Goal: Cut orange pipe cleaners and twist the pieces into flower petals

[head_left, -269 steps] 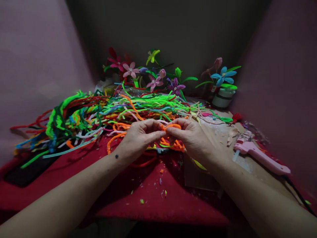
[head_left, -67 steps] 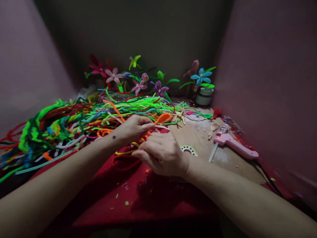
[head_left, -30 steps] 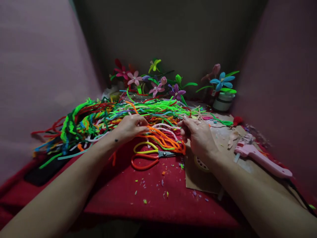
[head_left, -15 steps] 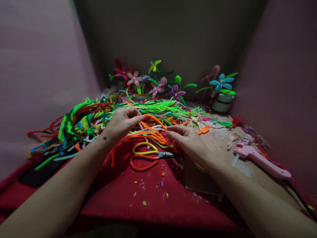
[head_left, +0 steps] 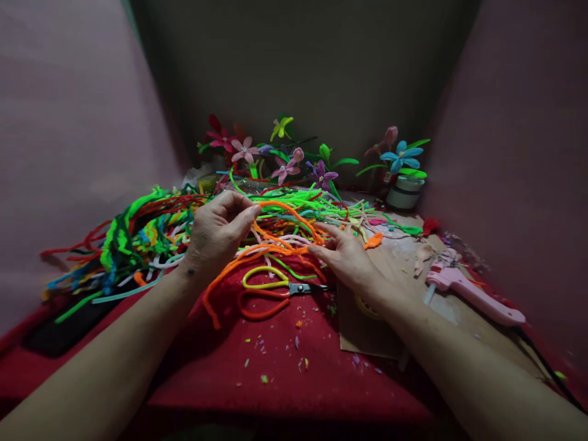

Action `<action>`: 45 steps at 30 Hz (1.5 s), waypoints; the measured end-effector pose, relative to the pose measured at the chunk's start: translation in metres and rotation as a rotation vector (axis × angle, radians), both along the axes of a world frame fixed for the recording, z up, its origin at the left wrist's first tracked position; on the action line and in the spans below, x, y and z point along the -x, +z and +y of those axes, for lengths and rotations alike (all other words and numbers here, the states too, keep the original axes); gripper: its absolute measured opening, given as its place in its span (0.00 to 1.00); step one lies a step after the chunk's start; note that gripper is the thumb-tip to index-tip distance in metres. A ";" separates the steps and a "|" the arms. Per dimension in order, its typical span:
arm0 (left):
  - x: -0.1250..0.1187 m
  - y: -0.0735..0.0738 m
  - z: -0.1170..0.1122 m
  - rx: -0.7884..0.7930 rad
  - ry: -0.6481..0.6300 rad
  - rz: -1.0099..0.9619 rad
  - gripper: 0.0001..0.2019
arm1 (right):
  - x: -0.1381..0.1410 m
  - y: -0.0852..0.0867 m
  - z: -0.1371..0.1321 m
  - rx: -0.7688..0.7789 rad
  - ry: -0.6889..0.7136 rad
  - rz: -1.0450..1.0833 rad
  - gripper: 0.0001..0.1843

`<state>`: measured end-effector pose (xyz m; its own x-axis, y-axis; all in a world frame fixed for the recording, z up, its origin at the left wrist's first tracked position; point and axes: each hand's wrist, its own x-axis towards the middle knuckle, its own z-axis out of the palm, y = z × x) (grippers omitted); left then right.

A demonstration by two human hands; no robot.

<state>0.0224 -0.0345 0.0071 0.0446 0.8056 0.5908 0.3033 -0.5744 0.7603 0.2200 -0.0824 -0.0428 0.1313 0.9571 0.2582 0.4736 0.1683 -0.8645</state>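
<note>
My left hand [head_left: 223, 226] is closed, thumb and forefinger pinching an orange pipe cleaner [head_left: 287, 207]. That fuzzy strand arches across to my right hand [head_left: 349, 260]. There, the thumb and forefinger are apart, with orange strands passing between and beside their tips. More orange pipe cleaners [head_left: 248, 253] lie loose below, their ends hanging toward the front. Scissors [head_left: 269, 291] with one yellow and one red handle rest on the red cloth [head_left: 220, 373] just below both hands. Behind the hands spreads a heap of bright green pipe cleaners [head_left: 298, 201] mixed with other colours.
Twisted multicoloured bundles [head_left: 133, 233] lie at left above a dark flat object [head_left: 64, 327]. A pink glue gun [head_left: 478, 297] with a cord rests on cardboard [head_left: 367, 331] at right. Pipe-cleaner flowers [head_left: 285, 168] stand at the back, beside a pale jar [head_left: 405, 192]. Fuzz scraps dot the cloth.
My right thumb and forefinger have spread apart. The orange strand now bows up more between the hands, and loose orange ends hang further forward. The view has shifted slightly.
</note>
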 end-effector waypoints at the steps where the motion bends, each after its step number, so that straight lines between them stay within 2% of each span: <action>1: -0.001 -0.001 -0.002 -0.005 -0.031 -0.006 0.05 | -0.001 -0.002 0.001 0.017 0.007 -0.058 0.21; 3: -0.003 -0.002 -0.005 -0.021 -0.070 -0.033 0.06 | -0.001 -0.004 0.002 0.062 0.018 -0.141 0.13; 5: -0.003 -0.002 -0.005 -0.053 -0.066 -0.063 0.05 | 0.000 -0.006 0.002 0.087 0.028 -0.215 0.10; 9: 0.003 0.002 -0.001 -0.160 0.054 -0.074 0.05 | 0.003 -0.005 0.000 0.129 0.079 -0.286 0.08; 12: 0.009 0.005 0.007 -0.200 0.189 0.003 0.04 | 0.004 -0.002 -0.002 0.118 0.104 -0.263 0.08; 15: 0.017 0.005 0.019 -0.126 0.307 0.141 0.04 | 0.005 0.000 -0.004 0.072 0.087 -0.273 0.09; 17: 0.024 0.005 0.028 -0.095 0.347 0.142 0.04 | 0.005 -0.001 -0.006 0.041 0.057 -0.298 0.10; 20: 0.036 0.006 0.039 -0.050 0.393 0.055 0.05 | 0.004 -0.003 -0.006 0.030 0.040 -0.344 0.10; 23: 0.041 0.009 0.042 0.047 0.342 -0.056 0.07 | 0.005 -0.002 -0.007 0.022 0.039 -0.348 0.10; 25: 0.038 0.010 0.039 0.105 0.266 -0.119 0.08 | 0.007 0.002 -0.009 -0.005 0.059 -0.245 0.12; 28: 0.023 0.009 0.026 0.112 0.197 -0.179 0.08 | 0.013 0.010 -0.014 0.028 0.185 0.085 0.18; 30: 0.009 0.006 0.014 0.113 0.167 -0.151 0.07 | 0.016 0.014 -0.017 0.029 0.226 0.275 0.22; 34: -0.010 0.000 -0.008 0.056 0.113 0.090 0.07 | 0.013 0.020 -0.017 -0.180 0.113 0.534 0.20; 38: -0.010 -0.006 -0.012 -0.015 0.046 0.367 0.08 | -0.003 0.029 -0.008 -0.295 -0.052 0.784 0.13; 41: -0.006 -0.009 -0.008 -0.057 -0.001 0.580 0.11 | -0.016 0.035 0.001 -0.233 -0.092 0.965 0.13; 45: -0.004 -0.011 -0.004 -0.093 -0.125 0.697 0.12 | -0.027 0.038 0.009 -0.132 -0.095 1.102 0.17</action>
<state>0.0261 -0.0386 -0.0035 0.5255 0.7173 0.4576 0.6283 -0.6898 0.3597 0.2466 -0.0732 -0.0051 0.4228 0.9046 0.0546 -0.5263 0.2941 -0.7978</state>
